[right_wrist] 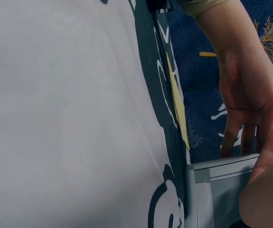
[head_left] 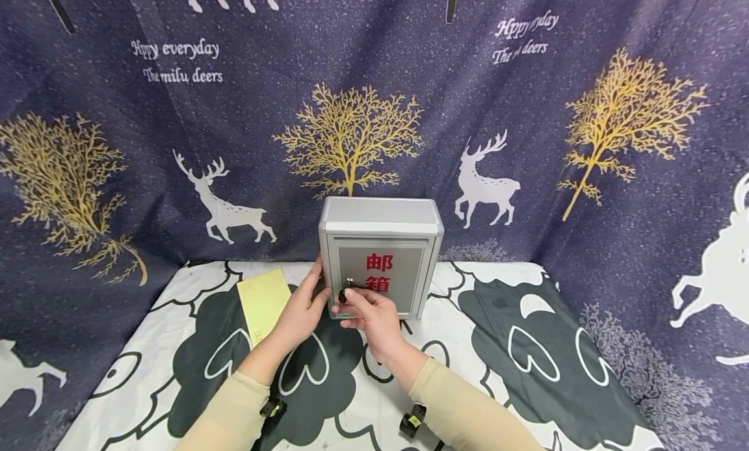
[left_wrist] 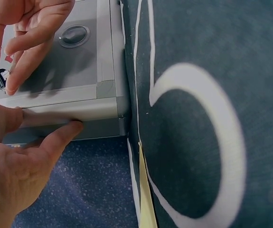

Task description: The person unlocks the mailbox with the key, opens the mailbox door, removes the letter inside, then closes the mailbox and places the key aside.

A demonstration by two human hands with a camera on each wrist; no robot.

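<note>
A grey metal mailbox (head_left: 383,216) with red characters on its front door stands upright on the cloth. My right hand (head_left: 374,321) is at the left part of that door, where thumb and fingertip pinch a small black-headed key (head_left: 343,296) at the lock (head_left: 349,282). The left wrist view also shows this key (left_wrist: 0,79) between the fingers. Flat against the mailbox's left side rests my left hand (head_left: 301,311), fingers fairly straight and thumb near the front edge. From the right wrist, the left hand (right_wrist: 255,90) shows beyond the mailbox corner; the key is mostly hidden there.
A yellow envelope-like paper (head_left: 263,301) lies left of the mailbox, partly behind the left hand. Black-and-white patterned cloth (head_left: 445,386) covers the table. Behind the mailbox hangs a dark blue curtain (head_left: 374,61) printed with deer and golden trees.
</note>
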